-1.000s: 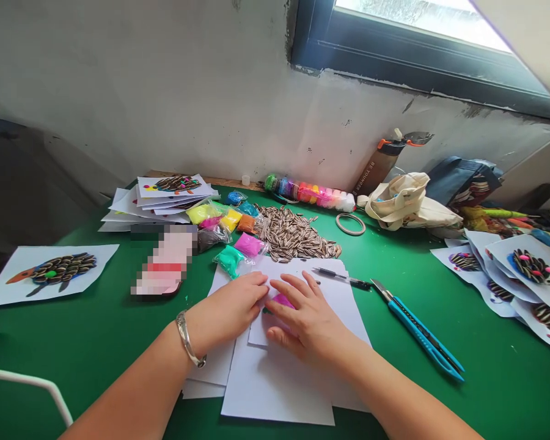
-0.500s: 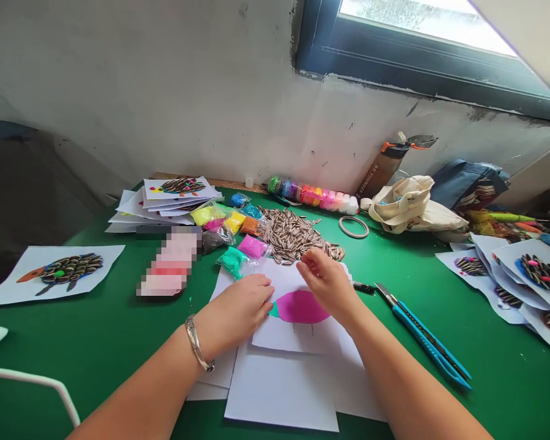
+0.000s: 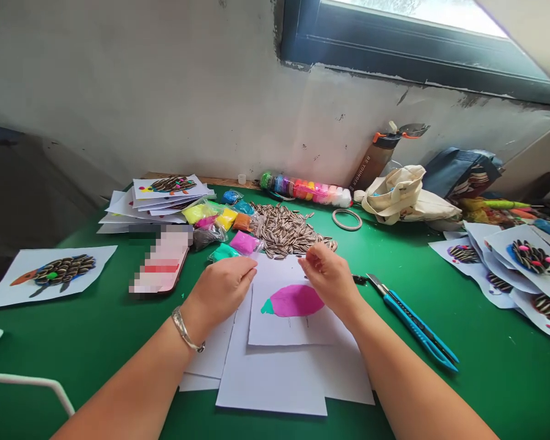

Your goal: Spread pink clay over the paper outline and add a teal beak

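Observation:
A sheet with a flat magenta clay oval (image 3: pixel 297 300) lies on the stacked white paper (image 3: pixel 275 379). A small teal clay piece (image 3: pixel 267 307) joins the oval's left end, and two thin drawn legs show below it. My left hand (image 3: pixel 224 287), with a silver bangle at the wrist, is above and left of the drawing, its fingers pressed together near the bag of teal clay (image 3: pixel 223 252). Over the sheet's upper right, my right hand (image 3: pixel 326 275) has thumb and fingers curled into a pinch. Whatever either hand may hold is hidden.
Sunflower seeds (image 3: pixel 288 231) are heaped behind the paper, beside bagged clays (image 3: pixel 227 217). A blue utility knife (image 3: pixel 417 327) lies at right with its blade out. A phone (image 3: pixel 162 260) lies left. Seed pictures (image 3: pixel 64 272) lie at both sides; a tape ring (image 3: pixel 347 220) sits behind.
My left hand has drawn back to the left from the teal piece, uncovering it. My right hand remains curled over the sheet's upper right. The whole view has shifted slightly.

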`<act>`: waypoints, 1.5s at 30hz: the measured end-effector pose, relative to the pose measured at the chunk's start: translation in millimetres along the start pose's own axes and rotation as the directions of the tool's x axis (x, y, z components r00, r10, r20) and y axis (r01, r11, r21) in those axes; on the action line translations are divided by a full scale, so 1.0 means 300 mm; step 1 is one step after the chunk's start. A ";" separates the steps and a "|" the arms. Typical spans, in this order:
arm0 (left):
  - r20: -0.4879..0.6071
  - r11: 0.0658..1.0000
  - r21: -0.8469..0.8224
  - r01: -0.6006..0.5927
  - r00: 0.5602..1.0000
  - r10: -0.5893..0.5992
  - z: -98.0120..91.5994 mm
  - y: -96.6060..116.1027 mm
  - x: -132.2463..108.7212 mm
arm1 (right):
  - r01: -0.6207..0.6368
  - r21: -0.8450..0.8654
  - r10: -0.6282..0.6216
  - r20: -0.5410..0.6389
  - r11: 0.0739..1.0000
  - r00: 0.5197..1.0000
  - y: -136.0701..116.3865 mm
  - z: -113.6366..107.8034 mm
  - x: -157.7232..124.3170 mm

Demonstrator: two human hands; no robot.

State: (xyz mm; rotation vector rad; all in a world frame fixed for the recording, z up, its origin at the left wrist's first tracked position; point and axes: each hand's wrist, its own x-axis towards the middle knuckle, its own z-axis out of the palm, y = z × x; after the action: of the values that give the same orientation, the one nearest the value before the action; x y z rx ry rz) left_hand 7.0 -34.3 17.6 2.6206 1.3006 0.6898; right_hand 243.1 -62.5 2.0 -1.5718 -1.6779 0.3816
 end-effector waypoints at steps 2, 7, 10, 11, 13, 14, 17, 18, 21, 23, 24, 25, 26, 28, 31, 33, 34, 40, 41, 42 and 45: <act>0.005 1.000 0.016 0.010 1.000 -0.010 0.001 0.004 0.003 | 0.004 0.002 -0.004 0.003 1.000 1.000 0.004 -0.004 0.003; 0.011 0.998 0.060 0.018 1.000 -0.019 -0.055 0.052 0.068 | -0.048 0.004 0.048 0.076 0.999 0.996 0.008 -0.007 0.011; 0.008 0.990 0.134 0.042 0.999 -0.043 -0.086 0.081 0.133 | -0.068 -0.032 0.071 0.106 0.997 0.992 0.007 -0.007 0.017; 0.005 0.990 0.132 0.057 0.998 -0.058 -0.086 0.083 0.151 | -0.063 -0.047 0.068 0.112 0.997 0.991 0.007 -0.008 0.019; 0.005 0.988 0.140 0.066 0.998 -0.067 -0.068 0.072 0.172 | -0.046 -0.067 0.054 0.115 0.997 0.992 0.007 -0.011 0.021; 0.002 0.988 0.142 0.068 0.998 -0.069 -0.052 0.058 0.175 | -0.036 -0.071 0.044 0.111 0.997 0.993 0.008 -0.013 0.022; 0.008 0.990 0.129 0.050 0.999 -0.052 0.005 0.002 0.161 | -0.004 -0.091 0.013 0.096 0.996 0.995 0.015 -0.017 0.023; 0.010 0.993 0.118 0.031 0.999 -0.033 0.022 -0.017 0.153 | 0.005 -0.108 0.006 0.100 0.994 0.995 0.018 -0.017 0.024; 0.001 0.995 0.101 0.006 1.000 -0.006 0.057 -0.066 0.126 | 0.017 -0.165 0.004 0.128 0.986 0.992 0.027 -0.012 0.026; -0.010 0.995 0.098 0.009 1.000 -0.008 0.068 -0.088 0.111 | 0.018 -0.189 0.010 0.147 0.982 0.989 0.033 -0.007 0.028; -0.010 0.995 0.098 0.007 1.000 -0.006 0.072 -0.096 0.105 | 0.020 -0.199 0.011 0.154 0.980 0.988 0.036 -0.006 0.028; -0.009 0.995 0.098 0.006 1.000 -0.005 0.074 -0.102 0.099 | 0.023 -0.208 0.011 0.160 0.978 0.987 0.039 -0.004 0.027; -0.009 0.995 0.100 0.007 1.000 -0.006 0.077 -0.106 0.095 | 0.026 -0.214 0.009 0.164 0.977 0.986 0.041 -0.003 0.027; -0.010 0.994 0.107 0.015 1.000 -0.014 0.081 -0.111 0.088 | 0.035 -0.219 0.002 0.169 0.975 0.986 0.043 -0.001 0.025; -0.023 0.991 0.123 0.042 0.999 -0.040 0.087 -0.109 0.081 | 0.053 -0.218 -0.014 0.176 0.974 0.984 0.042 0.003 0.019; -0.035 0.990 0.131 0.054 0.998 -0.050 0.086 -0.107 0.079 | 0.064 -0.216 -0.025 0.178 0.974 0.984 0.039 0.006 0.016; -0.045 0.989 0.133 0.058 0.998 -0.052 0.083 -0.108 0.078 | 0.069 -0.215 -0.030 0.178 0.974 0.983 0.038 0.007 0.014; -0.213 0.975 0.146 0.167 0.968 -0.134 0.032 -0.176 0.086 | 0.074 -0.189 -0.042 0.169 0.979 0.985 0.035 0.008 0.009; -0.234 0.970 0.149 0.194 0.960 -0.156 0.028 -0.197 0.087 | 0.077 -0.186 -0.046 0.168 0.980 0.985 0.035 0.008 0.009; -0.246 0.965 0.151 0.216 0.953 -0.176 0.028 -0.217 0.089 | 0.083 -0.185 -0.052 0.167 0.979 0.985 0.034 0.008 0.009; -0.255 0.953 0.144 0.266 0.941 -0.224 0.045 -0.268 0.091 | 0.094 -0.196 -0.061 0.166 0.976 0.984 0.028 0.006 0.007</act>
State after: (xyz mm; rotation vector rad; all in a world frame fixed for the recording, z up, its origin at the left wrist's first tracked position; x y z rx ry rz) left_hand -30.4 37.8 -10.4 2.4978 1.7992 0.9028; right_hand 247.9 -58.4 -4.2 -1.6518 -1.9475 0.3104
